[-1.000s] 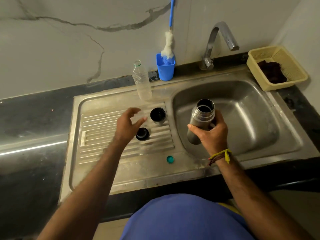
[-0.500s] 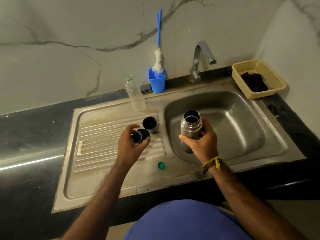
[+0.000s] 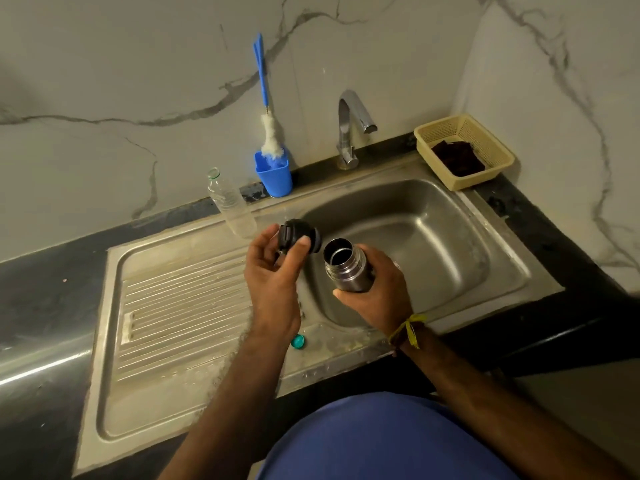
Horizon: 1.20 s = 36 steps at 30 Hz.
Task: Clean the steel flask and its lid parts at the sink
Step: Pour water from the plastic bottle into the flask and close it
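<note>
Right grip (image 3: 375, 289) wraps the open steel flask (image 3: 346, 268) over the sink (image 3: 450, 244) basin's near-left part; left grip (image 3: 273, 275) pinches the black lid (image 3: 298, 235) just beside the flask's mouth. Small teal cap (image 3: 298, 341) lies on the sink's front rim.

You are standing at a home kitchen washing-up spot. A steel sink (image 3: 408, 237) with a ribbed draining board (image 3: 180, 306) sits in a dark stone surface (image 3: 41, 289) under a chrome tap (image 3: 349, 129). Marble-look wall tiles (image 3: 138, 81) rise behind, a bottle brush (image 3: 270, 133) stands in a blue cup (image 3: 275, 178), and a cream plastic basket (image 3: 485, 147) fills the corner.
</note>
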Each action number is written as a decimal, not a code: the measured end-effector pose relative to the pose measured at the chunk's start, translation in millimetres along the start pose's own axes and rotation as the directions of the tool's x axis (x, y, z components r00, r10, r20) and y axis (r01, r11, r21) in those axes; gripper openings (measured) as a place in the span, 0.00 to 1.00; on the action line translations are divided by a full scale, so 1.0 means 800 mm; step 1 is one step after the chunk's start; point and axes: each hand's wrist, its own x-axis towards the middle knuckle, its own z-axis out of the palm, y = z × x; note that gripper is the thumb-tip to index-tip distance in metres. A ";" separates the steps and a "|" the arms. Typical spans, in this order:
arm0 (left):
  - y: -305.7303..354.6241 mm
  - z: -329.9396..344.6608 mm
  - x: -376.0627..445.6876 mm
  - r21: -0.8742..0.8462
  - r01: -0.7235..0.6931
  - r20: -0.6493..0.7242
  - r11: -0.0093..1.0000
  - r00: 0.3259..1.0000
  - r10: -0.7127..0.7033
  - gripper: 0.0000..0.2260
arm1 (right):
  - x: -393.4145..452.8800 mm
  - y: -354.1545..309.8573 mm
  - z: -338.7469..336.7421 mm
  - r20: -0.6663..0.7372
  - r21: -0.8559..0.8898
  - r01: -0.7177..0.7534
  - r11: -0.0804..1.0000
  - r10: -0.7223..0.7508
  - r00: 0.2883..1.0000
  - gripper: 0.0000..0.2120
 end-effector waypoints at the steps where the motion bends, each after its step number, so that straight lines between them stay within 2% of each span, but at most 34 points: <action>1: -0.002 0.002 -0.003 0.073 -0.052 0.040 0.996 0.998 0.049 0.23 | 0.000 0.000 -0.001 0.008 -0.020 -0.007 1.000 0.007 1.000 0.36; 4: -0.004 0.010 -0.009 0.284 -0.204 0.161 0.937 0.973 0.163 0.22 | 0.002 -0.001 -0.002 0.011 -0.078 -0.027 0.997 0.028 1.000 0.36; 8: -0.008 0.008 -0.010 0.460 -0.274 0.224 0.844 0.956 0.188 0.24 | 0.002 0.000 0.002 0.020 -0.093 -0.035 0.995 0.037 0.999 0.36; 12: -0.012 -0.010 0.000 0.624 -0.351 0.318 0.698 0.930 0.183 0.27 | 0.003 -0.001 0.006 0.048 -0.077 -0.008 0.997 0.012 0.999 0.35; 16: 0.002 -0.019 0.006 0.671 -0.412 0.429 0.616 0.894 0.131 0.27 | 0.004 -0.004 0.007 0.080 -0.083 0.024 0.996 -0.017 0.997 0.33; 20: 0.013 -0.025 0.012 0.714 -0.353 0.425 0.605 0.905 0.026 0.28 | 0.007 -0.010 0.008 0.106 -0.083 0.038 0.996 -0.030 0.994 0.34; 25: 0.000 -0.037 0.009 0.703 -0.345 0.419 0.622 0.907 0.029 0.28 | 0.005 -0.009 0.011 0.130 -0.064 0.048 0.997 -0.040 0.991 0.35; 30: 0.008 -0.050 0.010 0.690 -0.350 0.550 0.633 0.822 -0.146 0.30 | 0.000 -0.005 0.009 0.161 -0.065 0.075 0.995 -0.063 0.985 0.35; 32: 0.011 -0.048 0.004 0.679 -0.374 0.559 0.632 0.821 -0.116 0.31 | -0.002 -0.007 0.008 0.164 -0.076 0.089 0.993 -0.076 0.983 0.34; 34: 0.012 -0.039 -0.006 0.722 -0.378 0.475 0.580 0.880 -0.019 0.33 | -0.004 -0.010 0.009 0.167 -0.084 0.108 0.991 -0.093 0.981 0.33; 36: 0.011 -0.034 -0.012 0.767 -0.358 0.377 0.533 0.923 0.077 0.30 | -0.007 -0.011 0.012 0.181 -0.096 0.135 0.986 -0.116 0.977 0.32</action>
